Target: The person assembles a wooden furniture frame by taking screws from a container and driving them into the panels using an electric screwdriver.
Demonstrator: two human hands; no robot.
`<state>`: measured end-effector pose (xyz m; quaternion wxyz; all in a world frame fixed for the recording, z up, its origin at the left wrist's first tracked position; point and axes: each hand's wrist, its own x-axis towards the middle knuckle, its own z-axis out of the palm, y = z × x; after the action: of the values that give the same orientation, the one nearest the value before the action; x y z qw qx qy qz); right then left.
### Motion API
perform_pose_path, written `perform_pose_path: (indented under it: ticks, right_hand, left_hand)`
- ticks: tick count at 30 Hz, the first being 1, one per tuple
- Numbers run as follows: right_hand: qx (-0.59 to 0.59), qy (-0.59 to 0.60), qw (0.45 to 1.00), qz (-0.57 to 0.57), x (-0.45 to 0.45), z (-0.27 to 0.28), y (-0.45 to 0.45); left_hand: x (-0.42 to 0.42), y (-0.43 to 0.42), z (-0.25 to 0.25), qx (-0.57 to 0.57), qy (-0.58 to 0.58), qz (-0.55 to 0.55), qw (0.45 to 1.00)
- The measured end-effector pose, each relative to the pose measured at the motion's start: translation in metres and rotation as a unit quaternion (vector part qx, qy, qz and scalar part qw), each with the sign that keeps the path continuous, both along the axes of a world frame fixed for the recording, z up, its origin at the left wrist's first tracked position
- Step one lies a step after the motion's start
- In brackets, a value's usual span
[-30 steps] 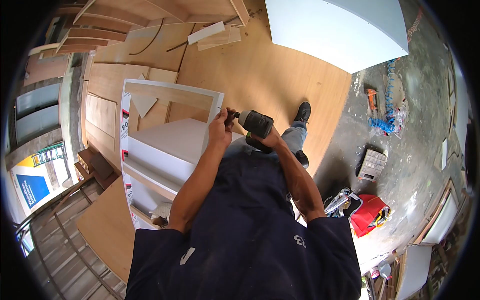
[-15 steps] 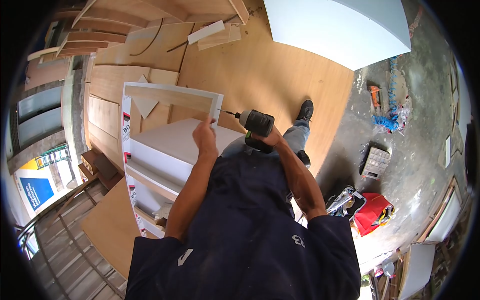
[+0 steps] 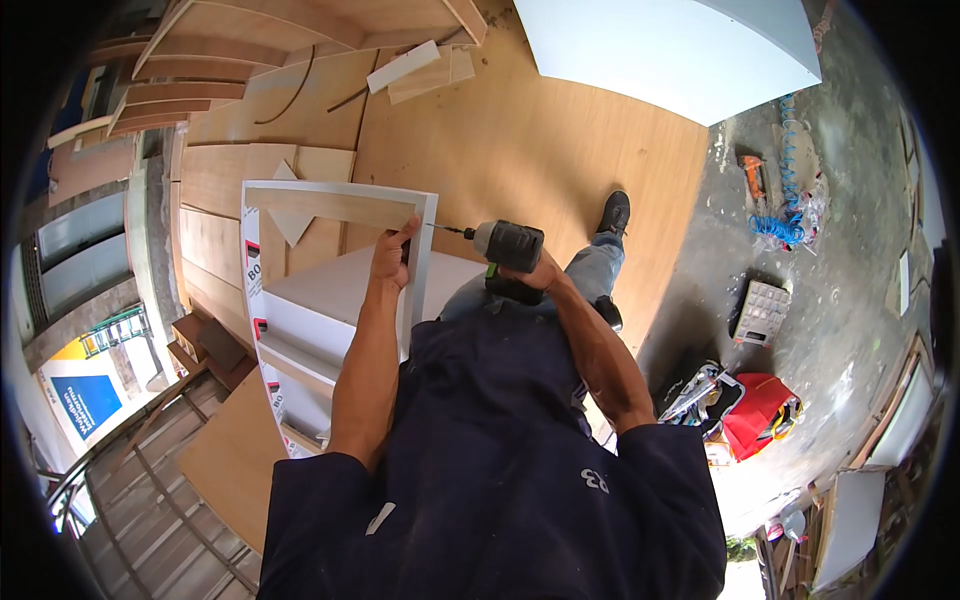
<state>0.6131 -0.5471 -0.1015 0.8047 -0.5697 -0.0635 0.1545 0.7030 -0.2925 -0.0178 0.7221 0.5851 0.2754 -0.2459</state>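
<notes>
My right hand (image 3: pixel 530 275) is wrapped round the grip of a black and green cordless drill (image 3: pixel 513 246). The thin bit points left, its tip at the upper right edge of a white cabinet frame (image 3: pixel 424 262). Just inside that edge, my left hand (image 3: pixel 393 257) has its fingers round the frame's side panel, near the upper corner. A wooden strip (image 3: pixel 340 208) runs along the frame's top, and a white inner box (image 3: pixel 335 284) sits below it.
A large white panel box (image 3: pixel 670 55) stands at the upper right. An orange tool (image 3: pixel 752 178), a blue coiled hose (image 3: pixel 778 229), an organizer case (image 3: pixel 762 313) and a red bag (image 3: pixel 757 415) lie on the concrete floor. Wooden frames (image 3: pixel 260 35) are at the upper left.
My left hand has left the drill bit and moved left to the frame's side panel. The drill has shifted slightly left, bringing its bit to the frame edge.
</notes>
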Motion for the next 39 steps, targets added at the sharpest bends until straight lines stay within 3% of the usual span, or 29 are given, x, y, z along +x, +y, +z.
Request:
perform_pose_path:
  ticks: [7,9,16,21,24,39]
  right_hand:
    - [-0.020,-0.020,1.000,0.012,0.001,-0.007,0.002]
    - [-0.023,-0.117,0.991,-0.063,0.003,-0.006,0.006]
    - [-0.013,-0.095,0.995,-0.028,0.002,-0.008,0.005]
    - [-0.031,0.019,0.999,0.029,0.002,-0.005,0.002]
    - [-0.005,-0.076,0.996,-0.037,0.003,-0.001,0.004]
    - [-0.009,-0.079,0.996,-0.035,0.007,0.002,0.005]
  left_hand:
    - [0.002,-0.005,0.003,-0.009,0.004,-0.004,1.000]
    - [0.002,-0.006,0.004,-0.004,0.001,-0.004,1.000]
    - [0.002,-0.007,0.008,-0.002,0.004,-0.009,1.000]
    - [0.003,-0.008,0.010,-0.012,0.010,-0.011,1.000]
    - [0.003,-0.006,0.010,-0.021,0.010,-0.018,1.000]
    - [0.004,0.000,0.001,-0.029,0.018,-0.016,0.999]
